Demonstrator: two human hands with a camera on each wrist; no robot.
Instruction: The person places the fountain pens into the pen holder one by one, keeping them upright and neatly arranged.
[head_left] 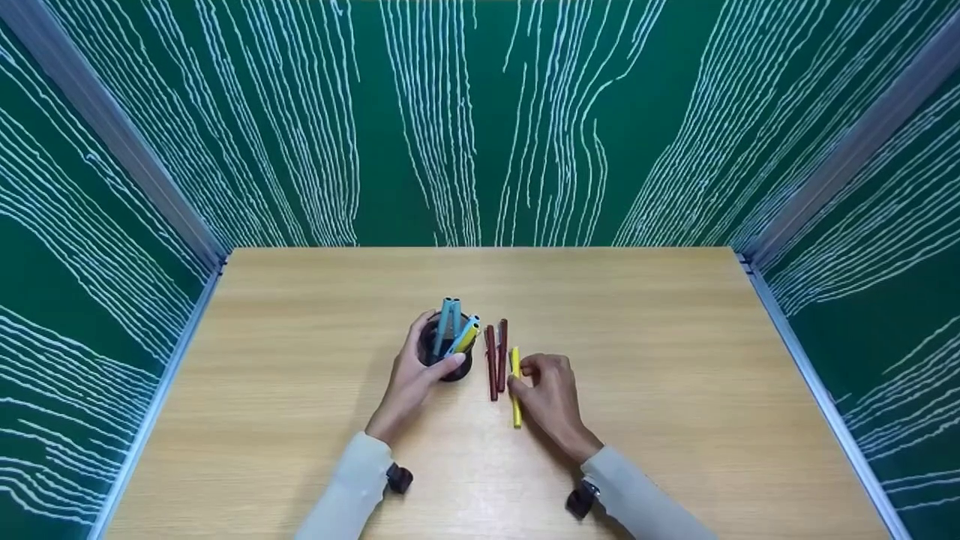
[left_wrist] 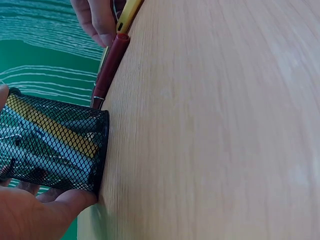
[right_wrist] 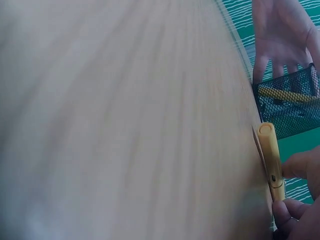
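Observation:
My left hand (head_left: 409,379) wraps around a black mesh pen cup (head_left: 459,373), its thumb on the near side. Light blue pens (head_left: 443,326) and a yellow pen (head_left: 468,339) stand leaning in the cup; the mesh (left_wrist: 50,142) shows them through in the left wrist view. Right of the cup, two dark red pens (head_left: 492,371) lie side by side on the table. Beside them my right hand (head_left: 553,394) pinches another yellow pen (head_left: 517,411) between thumb and fingers. That pen (right_wrist: 270,152) lies along the tabletop in the right wrist view.
Under everything is a light wooden table (head_left: 300,322). Green panels with wavy white lines (head_left: 487,120) rise behind it and at both sides, with metal posts (head_left: 847,150) at the corners. A dark wrist camera (head_left: 400,478) sits at each sleeve cuff.

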